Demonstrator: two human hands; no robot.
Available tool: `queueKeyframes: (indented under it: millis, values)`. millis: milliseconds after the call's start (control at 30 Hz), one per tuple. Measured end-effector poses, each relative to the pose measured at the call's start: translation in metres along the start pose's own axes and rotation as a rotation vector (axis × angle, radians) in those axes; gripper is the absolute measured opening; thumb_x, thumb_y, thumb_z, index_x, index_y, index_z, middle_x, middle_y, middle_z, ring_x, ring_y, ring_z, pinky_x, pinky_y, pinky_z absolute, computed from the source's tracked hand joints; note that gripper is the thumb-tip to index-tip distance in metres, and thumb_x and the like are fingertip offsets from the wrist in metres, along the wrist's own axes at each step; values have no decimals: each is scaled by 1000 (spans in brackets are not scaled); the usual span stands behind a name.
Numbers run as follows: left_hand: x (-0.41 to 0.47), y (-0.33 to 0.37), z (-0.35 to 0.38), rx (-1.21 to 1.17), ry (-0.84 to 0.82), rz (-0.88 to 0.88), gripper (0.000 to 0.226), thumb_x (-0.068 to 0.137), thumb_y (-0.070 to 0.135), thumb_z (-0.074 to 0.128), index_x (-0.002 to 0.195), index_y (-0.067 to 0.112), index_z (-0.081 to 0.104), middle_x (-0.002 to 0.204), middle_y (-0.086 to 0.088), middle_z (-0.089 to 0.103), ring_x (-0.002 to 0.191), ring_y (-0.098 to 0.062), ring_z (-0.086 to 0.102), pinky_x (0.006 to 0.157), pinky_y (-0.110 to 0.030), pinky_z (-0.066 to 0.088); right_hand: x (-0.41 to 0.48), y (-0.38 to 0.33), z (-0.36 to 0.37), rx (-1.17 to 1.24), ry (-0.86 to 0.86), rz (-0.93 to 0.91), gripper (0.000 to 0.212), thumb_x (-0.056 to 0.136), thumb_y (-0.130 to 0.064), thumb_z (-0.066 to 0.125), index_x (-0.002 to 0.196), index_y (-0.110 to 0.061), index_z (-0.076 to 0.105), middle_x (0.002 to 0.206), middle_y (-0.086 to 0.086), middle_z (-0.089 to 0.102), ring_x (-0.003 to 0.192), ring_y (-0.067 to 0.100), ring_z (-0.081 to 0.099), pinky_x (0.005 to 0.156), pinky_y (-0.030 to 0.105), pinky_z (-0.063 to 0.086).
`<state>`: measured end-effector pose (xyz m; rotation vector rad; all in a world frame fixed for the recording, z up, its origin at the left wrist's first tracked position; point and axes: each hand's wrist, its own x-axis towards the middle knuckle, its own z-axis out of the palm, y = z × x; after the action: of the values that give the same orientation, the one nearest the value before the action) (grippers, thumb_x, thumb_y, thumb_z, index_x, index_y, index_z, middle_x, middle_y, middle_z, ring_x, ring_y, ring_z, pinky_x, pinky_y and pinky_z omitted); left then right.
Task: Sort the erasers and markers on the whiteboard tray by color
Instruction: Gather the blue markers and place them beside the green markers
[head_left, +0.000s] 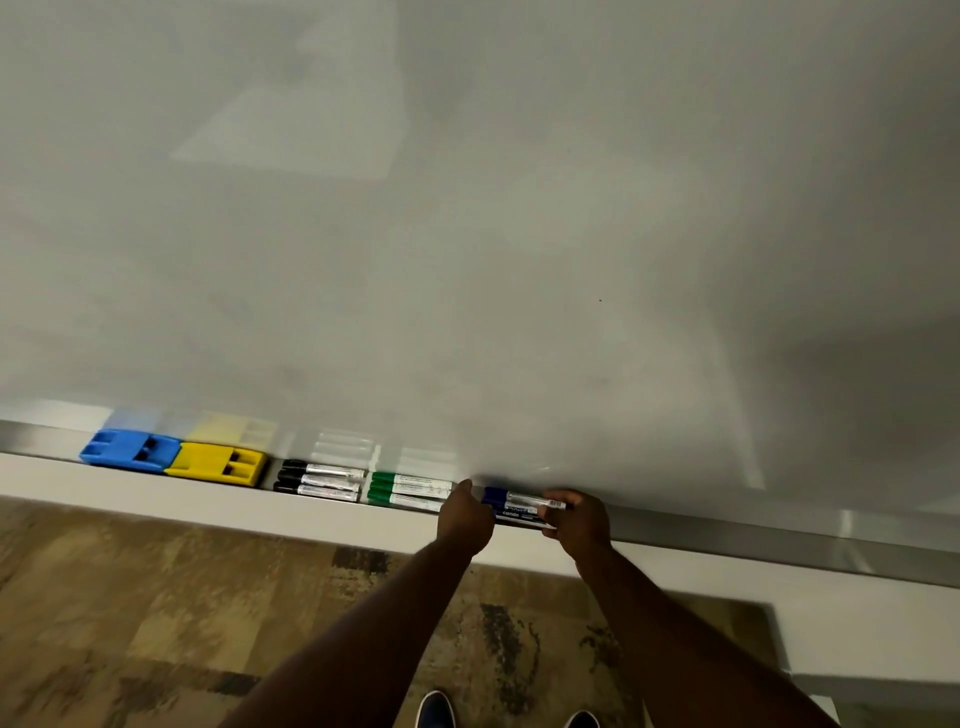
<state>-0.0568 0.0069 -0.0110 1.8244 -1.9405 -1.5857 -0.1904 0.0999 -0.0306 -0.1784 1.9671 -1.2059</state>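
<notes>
The blue markers (514, 506) lie bunched lengthwise in the tray (311, 512) at the foot of the whiteboard (519, 234), caps pointing left, and both hands are on them. The left hand (464, 517) is curled at the capped end, its fingers closed toward the caps; the right hand (576, 519) grips the barrel end, fingers wrapped over the white labelled part. Between the two hands the dark barrels and some printed lettering show (the exact count of blue markers is hard to tell, as the hands cover their ends).

Just left of the left hand sit the green markers (405, 491), three stacked side by side with caps to the left. Next to them, further left, lie the black markers (319, 482), also three and also caps left. Touching that group's left is the yellow eraser (215, 464), and pressed against it the blue eraser (130, 450), the leftmost item in the tray.

The board faintly mirrors the erasers and markers. Below the tray's pale front edge is a mottled brown floor (156, 597), with the tips of two dark shoes (436, 709) at the bottom.
</notes>
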Motion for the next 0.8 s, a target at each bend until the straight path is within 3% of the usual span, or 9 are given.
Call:
queueKeyframes:
  millis: [133,233,367,467,667,800]
  values:
    - [1,-2,-2,45,-2,-9,54,84,9,58,137,7,47,137,-13,56,123,-30,53,100,-31,41,4,-2,9,-84,3,-3,32,82,7,70,114,7,66,110,29,67,91,37,64,85,54,57]
    - [3,-3,-4,77,-4,-3,50,85,9,58,134,5,49,136,-14,56,123,-30,54,97,-30,42,4,-3,14,-155,1,-21,34,80,2,75,113,5,67,110,26,69,100,41,66,91,55,54]
    - [5,-2,-6,98,-2,15,50,86,10,57,134,4,48,134,-16,57,122,-30,54,97,-31,42,2,-6,18,-280,22,-73,36,78,-6,79,113,1,69,110,19,71,103,34,66,96,44,53]
    - [6,-2,-8,119,-9,36,43,85,11,58,127,8,53,126,-15,62,114,-30,58,96,-34,46,0,-6,22,-322,52,-59,38,77,-10,80,112,0,69,110,16,71,102,31,65,89,34,51]
    - [5,0,-7,113,-11,47,47,84,9,57,131,7,52,131,-15,60,119,-31,56,96,-31,43,-4,-4,25,-340,223,-38,26,80,-3,69,106,2,68,111,21,70,101,37,66,89,41,55]
    - [6,0,-7,106,-14,69,35,83,9,56,117,9,59,118,-13,66,107,-29,61,84,-29,46,-4,-3,26,-330,231,-1,24,85,-3,62,108,1,66,112,21,69,103,38,65,90,41,55]
